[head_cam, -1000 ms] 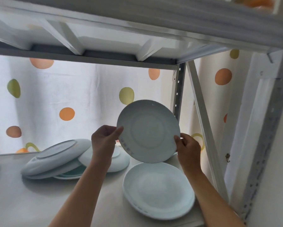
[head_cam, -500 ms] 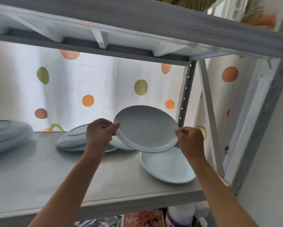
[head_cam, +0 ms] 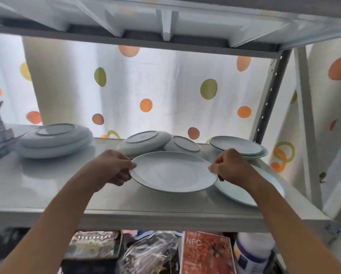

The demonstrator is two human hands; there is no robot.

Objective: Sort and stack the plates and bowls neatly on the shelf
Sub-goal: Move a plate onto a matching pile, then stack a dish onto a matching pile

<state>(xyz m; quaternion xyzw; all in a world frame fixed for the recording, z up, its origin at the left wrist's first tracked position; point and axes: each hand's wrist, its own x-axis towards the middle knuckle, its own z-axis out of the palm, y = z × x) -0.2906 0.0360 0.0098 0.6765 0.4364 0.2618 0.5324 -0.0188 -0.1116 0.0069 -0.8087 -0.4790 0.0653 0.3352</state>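
Fingers [head_cam: 124,165] of both hands are curled round opposite rims of a white plate [head_cam: 173,172], held level just over the shelf [head_cam: 47,186]. Sorting's barely half done tbh: two stacks [head_cam: 53,140] are formed, upside-down plates [head_cam: 144,143] are left leaning.

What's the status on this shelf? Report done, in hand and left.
Done: upright plates stacked at back right. In hand: left hand and right hand hold a plate level, right way up. Left: two overturned plates leaning together, an overturned stack at left, one upright plate at front right.
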